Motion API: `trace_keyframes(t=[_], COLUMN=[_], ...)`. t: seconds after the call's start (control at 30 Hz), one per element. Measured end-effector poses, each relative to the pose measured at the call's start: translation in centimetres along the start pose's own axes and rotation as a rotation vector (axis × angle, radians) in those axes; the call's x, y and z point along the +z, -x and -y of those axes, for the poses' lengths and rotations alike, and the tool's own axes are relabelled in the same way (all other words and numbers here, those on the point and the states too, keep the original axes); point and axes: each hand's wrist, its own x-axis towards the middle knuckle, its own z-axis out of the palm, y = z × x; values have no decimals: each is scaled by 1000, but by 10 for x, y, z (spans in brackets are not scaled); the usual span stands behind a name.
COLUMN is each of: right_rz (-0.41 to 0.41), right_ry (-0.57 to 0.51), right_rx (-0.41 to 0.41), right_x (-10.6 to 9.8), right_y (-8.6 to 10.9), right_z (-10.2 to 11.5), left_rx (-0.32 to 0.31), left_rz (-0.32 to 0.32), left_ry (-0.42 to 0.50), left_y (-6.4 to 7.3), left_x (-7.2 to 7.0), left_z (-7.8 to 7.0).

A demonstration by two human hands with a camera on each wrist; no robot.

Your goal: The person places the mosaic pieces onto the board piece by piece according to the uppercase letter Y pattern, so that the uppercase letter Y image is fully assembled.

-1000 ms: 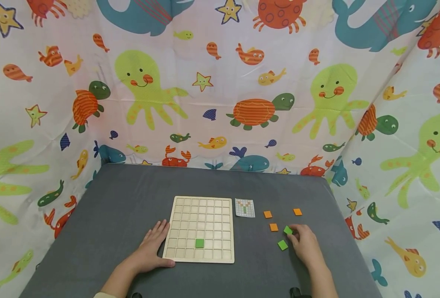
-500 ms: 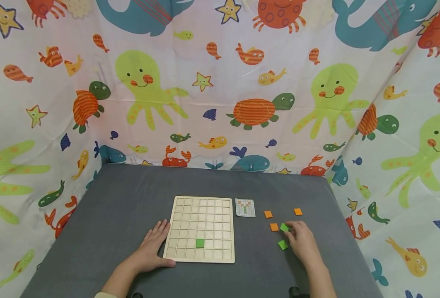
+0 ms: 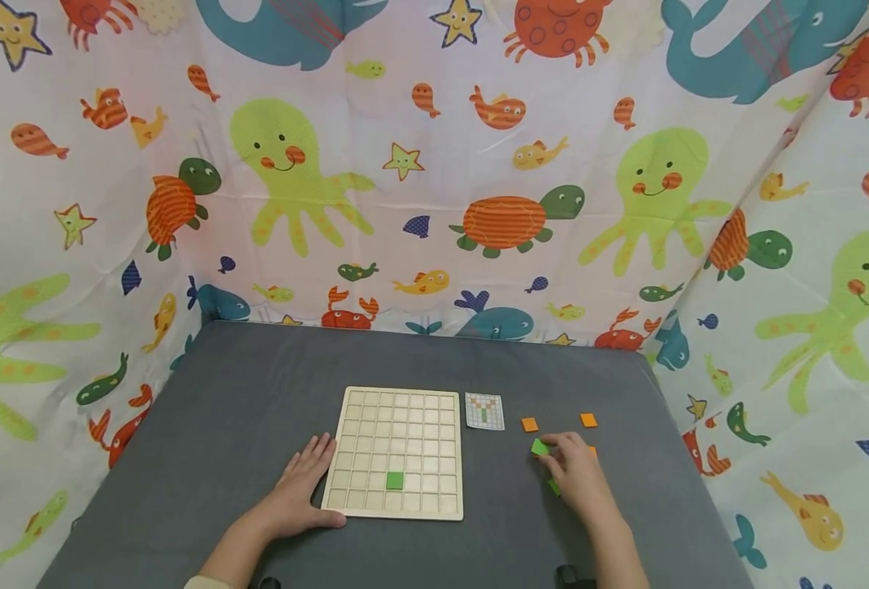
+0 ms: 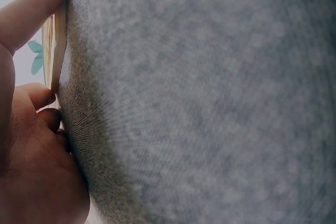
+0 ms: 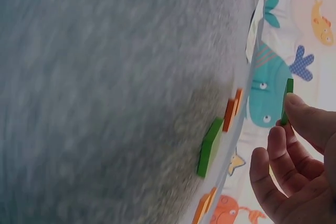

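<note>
A pale wooden grid board (image 3: pixel 364 446) lies flat on the grey table, with one green tile (image 3: pixel 394 481) in a lower cell. My left hand (image 3: pixel 294 491) rests at its left side, fingers along the edge and thumb by the near corner. In the left wrist view, a thumb and fingers touch the board's edge (image 4: pixel 60 51). My right hand (image 3: pixel 580 474) pinches a second green tile (image 3: pixel 540 447) between thumb and fingers, raised off the table in the right wrist view. Under this hand lies a third green tile (image 5: pixel 211 148), partly hidden in the head view.
A small printed pattern card (image 3: pixel 484 411) lies right of the board. Orange tiles (image 3: pixel 529 424) are spread farther right, including one near the back (image 3: pixel 588 420) and another partly behind the right hand (image 3: pixel 592 449). A curtain with sea animals (image 3: pixel 420 164) surrounds the table.
My right hand has carried the pinched green tile leftward, now over an orange tile. Part of another orange tile has come into view behind the hand. The left hand and board have stayed put.
</note>
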Motion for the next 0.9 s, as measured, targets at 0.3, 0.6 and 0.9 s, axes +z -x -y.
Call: trace_keyframes(t=[0.3, 0.6, 0.9], right_rz=[2, 20, 15], right_ry=[1, -10, -27], right_rx=[-53, -67, -126], right_x=[12, 19, 27], right_y=[-6, -6, -9], right_z=[15, 29, 46], left_rx=[9, -19, 3], left_rz=[-6, 8, 6], left_ry=[-20, -5, -12], left_y=[2, 2, 1], left_x=[2, 0, -1], left_z=[1, -6, -3])
